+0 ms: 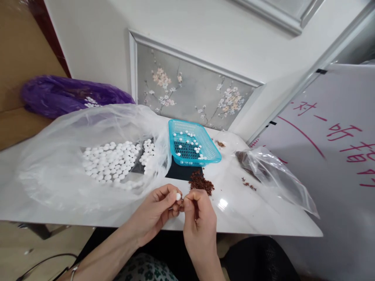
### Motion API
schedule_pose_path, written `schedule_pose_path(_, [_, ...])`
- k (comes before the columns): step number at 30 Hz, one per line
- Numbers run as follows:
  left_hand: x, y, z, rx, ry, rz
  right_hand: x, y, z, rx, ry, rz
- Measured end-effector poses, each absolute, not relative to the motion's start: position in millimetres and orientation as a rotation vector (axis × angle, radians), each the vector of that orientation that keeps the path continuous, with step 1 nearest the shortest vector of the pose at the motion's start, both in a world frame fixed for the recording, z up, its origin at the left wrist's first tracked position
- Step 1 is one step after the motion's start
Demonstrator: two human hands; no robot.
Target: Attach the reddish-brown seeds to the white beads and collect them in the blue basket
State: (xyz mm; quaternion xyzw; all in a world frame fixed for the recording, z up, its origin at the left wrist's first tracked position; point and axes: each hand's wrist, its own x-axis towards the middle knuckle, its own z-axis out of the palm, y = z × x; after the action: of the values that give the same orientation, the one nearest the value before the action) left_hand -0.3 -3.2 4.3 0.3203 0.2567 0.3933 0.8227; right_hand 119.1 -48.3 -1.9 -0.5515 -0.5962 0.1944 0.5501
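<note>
Between thumb and fingers, my left hand (159,208) pinches a small white ball (178,196) near the table's front edge. My right hand (199,214) meets it from the right, its thumb and index finger closed on a tiny dark brown piece right beside the ball; most of that piece is hidden. Just beyond both hands lies a pile of small reddish-brown pieces (202,183). To the left, a big translucent plastic bag (58,168) lies with its mouth spread around many white balls (109,162). A blue plastic basket (216,156) behind the pile contains several similar balls.
A dark flat sheet (181,173) lies partly under the basket. On the right rests a clear bag (272,171) with brown contents, and a few loose brown bits (249,185). A purple bag (52,93) sits at the back left. A whiteboard (336,128) stands right of the table.
</note>
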Motion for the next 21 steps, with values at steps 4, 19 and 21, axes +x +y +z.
schedule_pose_path(4, [0.5, -2.7, 2.8, 0.695, 0.562, 0.859, 118.4, -47.9, 0.3, -1.317, -1.443, 0.37])
schedule_pose_path(19, [-0.1, -1.5, 0.3, 0.738, 0.588, 0.846, 116.9, -43.6, 0.1, -1.282, -1.467, 0.256])
schedule_pose_path(21, [0.0, -1.1, 0.2, 0.744, 0.593, 0.848, 116.4, -42.8, -0.2, -1.281, -1.474, 0.263])
